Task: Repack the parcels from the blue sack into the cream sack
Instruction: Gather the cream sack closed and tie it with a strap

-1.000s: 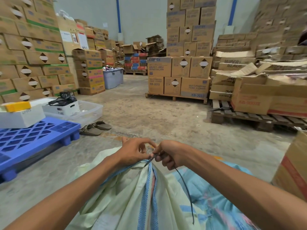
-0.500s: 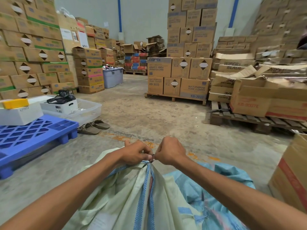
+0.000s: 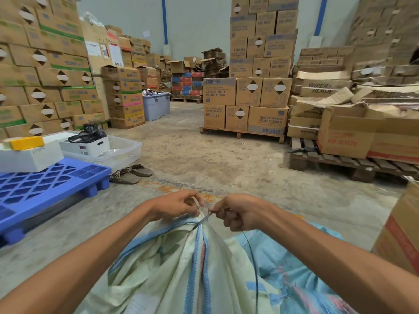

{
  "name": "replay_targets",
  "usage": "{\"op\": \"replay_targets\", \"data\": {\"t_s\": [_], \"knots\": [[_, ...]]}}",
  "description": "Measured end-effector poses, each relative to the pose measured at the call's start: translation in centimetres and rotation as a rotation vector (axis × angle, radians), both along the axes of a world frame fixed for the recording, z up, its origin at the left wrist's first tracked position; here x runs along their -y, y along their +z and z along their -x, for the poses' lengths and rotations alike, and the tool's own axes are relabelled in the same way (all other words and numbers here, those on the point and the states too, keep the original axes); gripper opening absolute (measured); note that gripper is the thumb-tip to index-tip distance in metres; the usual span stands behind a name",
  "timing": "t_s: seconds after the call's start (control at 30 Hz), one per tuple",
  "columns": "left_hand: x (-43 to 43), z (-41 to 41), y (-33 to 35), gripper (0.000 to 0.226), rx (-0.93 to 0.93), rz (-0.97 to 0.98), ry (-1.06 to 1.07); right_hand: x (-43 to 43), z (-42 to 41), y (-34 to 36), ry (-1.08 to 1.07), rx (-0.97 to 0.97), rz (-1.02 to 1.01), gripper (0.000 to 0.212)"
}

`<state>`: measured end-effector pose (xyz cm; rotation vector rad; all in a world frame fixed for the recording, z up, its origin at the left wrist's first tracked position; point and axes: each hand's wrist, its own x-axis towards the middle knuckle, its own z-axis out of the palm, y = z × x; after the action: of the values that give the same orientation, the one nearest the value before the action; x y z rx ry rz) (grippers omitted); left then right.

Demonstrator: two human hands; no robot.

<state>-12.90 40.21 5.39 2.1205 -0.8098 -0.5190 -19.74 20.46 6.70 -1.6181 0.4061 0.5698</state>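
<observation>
The left hand (image 3: 174,206) and right hand (image 3: 240,211) are resting together at the neck of the near sack (image 3: 172,268), a tie (image 3: 204,219) between them. A second sack (image 3: 283,264) is lying right, a pallet (image 3: 45,184) left, sandals (image 3: 131,173) behind.

your cream sack (image 3: 158,275) hides whatever it holds — its gathered neck disappears under the curled fingers of your left hand (image 3: 174,206). the black tie (image 3: 255,268) pinched in your right hand (image 3: 240,211) trails off the bottom edge. the blue sack (image 3: 283,268) lies mostly behind the cream one and your right forearm, cut off below. the carton (image 3: 399,234) on the right is cropped; print on the far boxes (image 3: 371,32) is too blurred to read.
</observation>
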Motion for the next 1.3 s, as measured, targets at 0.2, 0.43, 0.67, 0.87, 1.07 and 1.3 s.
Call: {"op": "replay_targets", "data": {"t_s": [0.2,0.43,0.67,0.87,1.07,1.3], "knots": [[0.8,1.5,1.6,0.053,-0.106,0.05,-0.005,0.2,0.1,-0.5,0.021,-0.027,-0.222,0.021],[0.6,0.7,0.8,0.033,-0.003,0.059,-0.036,-0.8,-0.1,0.0,-0.041,0.007,-0.164,0.02],[0.4,-0.3,1.2,0.022,0.867,-0.572,0.142,-3.3,2.6,-2.4,-0.175,0.4,0.353,0.014],[-0.9,0.0,-1.3,0.017,1.011,-0.748,0.115,-5.7,6.1,-6.6,-0.062,0.589,0.523,0.03],[-2.2,-0.9,2.3,0.03,0.827,-0.689,0.192,-3.8,4.2,-2.7,-0.176,0.252,-0.053,0.013],[-1.9,0.8,6.0,0.031,0.677,-0.585,0.073,-4.7,1.9,-1.4,-0.263,0.182,-0.26,0.011]]}}
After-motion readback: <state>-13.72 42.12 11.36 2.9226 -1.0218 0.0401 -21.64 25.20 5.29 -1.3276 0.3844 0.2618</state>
